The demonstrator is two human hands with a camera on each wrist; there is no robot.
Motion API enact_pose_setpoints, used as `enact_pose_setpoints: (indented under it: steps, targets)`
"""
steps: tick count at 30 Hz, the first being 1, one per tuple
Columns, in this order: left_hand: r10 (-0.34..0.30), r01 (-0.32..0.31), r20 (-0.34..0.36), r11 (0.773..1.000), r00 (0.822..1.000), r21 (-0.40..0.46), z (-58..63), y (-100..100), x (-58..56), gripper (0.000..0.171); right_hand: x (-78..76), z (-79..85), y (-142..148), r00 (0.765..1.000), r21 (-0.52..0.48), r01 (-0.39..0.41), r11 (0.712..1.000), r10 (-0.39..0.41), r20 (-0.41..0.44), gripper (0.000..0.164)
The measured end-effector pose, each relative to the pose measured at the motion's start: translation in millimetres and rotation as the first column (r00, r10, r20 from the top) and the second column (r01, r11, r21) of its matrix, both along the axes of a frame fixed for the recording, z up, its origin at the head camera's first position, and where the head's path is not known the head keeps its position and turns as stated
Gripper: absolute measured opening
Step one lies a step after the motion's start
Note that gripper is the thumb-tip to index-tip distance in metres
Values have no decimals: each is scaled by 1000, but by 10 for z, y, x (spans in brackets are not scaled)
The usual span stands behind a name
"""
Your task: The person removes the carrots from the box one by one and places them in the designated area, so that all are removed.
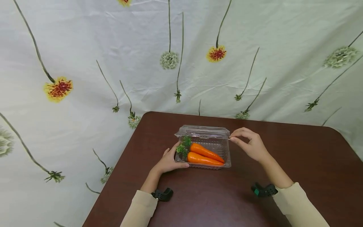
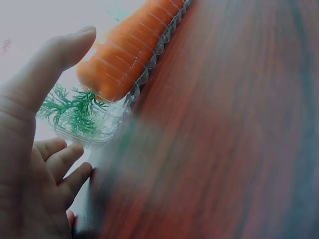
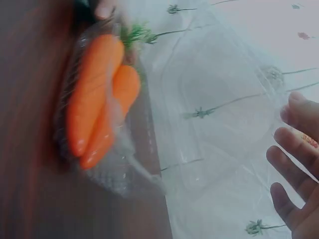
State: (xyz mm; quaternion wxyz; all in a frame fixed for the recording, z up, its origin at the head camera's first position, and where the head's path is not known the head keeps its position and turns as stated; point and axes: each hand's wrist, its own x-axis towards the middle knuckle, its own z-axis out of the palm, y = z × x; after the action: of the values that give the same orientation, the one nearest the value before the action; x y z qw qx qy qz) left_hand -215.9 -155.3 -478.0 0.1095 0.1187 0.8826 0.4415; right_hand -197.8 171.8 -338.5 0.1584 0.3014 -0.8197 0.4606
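Clear plastic rectangular box [image 1: 210,165] with 2 tapered orange carrots [image 1: 199,158] lies toward the dark-brown surface's [image 1: 212,195] far edge, long axis roughly parallel. Left hand [image 1: 167,162] grips its left end; the raised transparent lid [image 1: 202,130] is just left of the nearer right hand's [image 1: 250,143] fingers, pinching or not, I cannot tell.

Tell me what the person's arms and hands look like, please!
The left sleeve and right sleeve are plain, pale cream. A black wrist device sits by the left cuff; another black device by the right shows a green patch. The left hand and right hand wear no gloves.
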Motion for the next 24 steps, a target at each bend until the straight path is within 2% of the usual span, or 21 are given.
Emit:
enact_pose_setpoints:
  steps: [4,8,11,15,18,24]
  targets:
    - [5,-5,1,1000,1000,-1,-12,11,19,104,-91,43,20,991,-55,56,997,-49,123,7]
    - [9,-9,9,1000,1000,7,-1,16,47,104,-209,99,22,972,-88,107,990,-86,217,16]
    - [9,-9,6,1000,1000,10,7,18,52,103,-384,61,68,948,-72,156,985,-129,290,24]
    - [9,-9,-3,1000,1000,-1,-6,18,39,103,-609,-38,133,899,-58,222,973,-182,398,38]
    - [8,-8,-5,1000,1000,-3,2,17,43,104,-683,-49,130,884,-93,242,966,-179,432,45]
    - [-8,8,-35,1000,999,-4,-1,28,30,106,-780,-84,118,886,-130,257,958,-180,427,49]
